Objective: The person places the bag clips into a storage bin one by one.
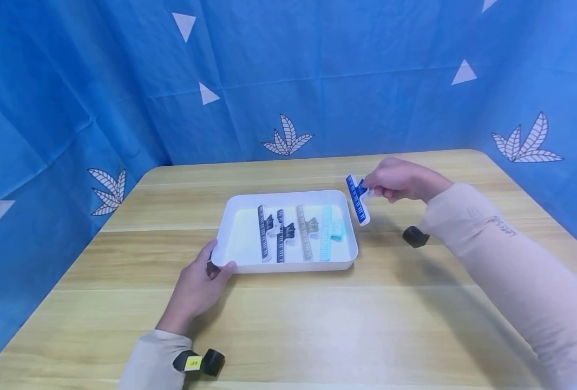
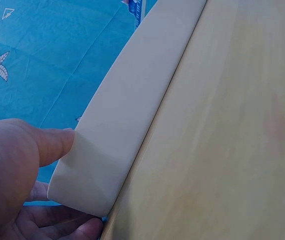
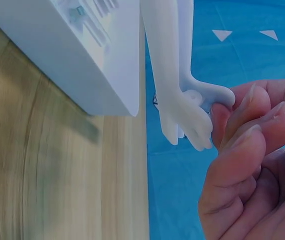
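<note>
My right hand [image 1: 398, 179] pinches a blue and white plastic clip [image 1: 358, 200] by its handle, holding it up just beyond the right side of a white tray [image 1: 283, 267]. In the right wrist view, the white back of this clip [image 3: 165, 60] faces the camera. The tray's near left corner is in the grip of my left hand [image 1: 198, 290], thumb on the near wall and other fingers round the side. Several clips lie side by side inside: two dark ones [image 1: 264, 233] [image 1: 281, 238], a grey one [image 1: 304, 233] and a mint one [image 1: 326, 233].
The tray stands on a light wooden table [image 1: 288, 325]. Behind and to the sides hangs a blue curtain [image 1: 366, 108] with white triangles and leaf prints. A black camera block [image 1: 213, 362] is strapped to the left wrist, another [image 1: 415, 236] to the right.
</note>
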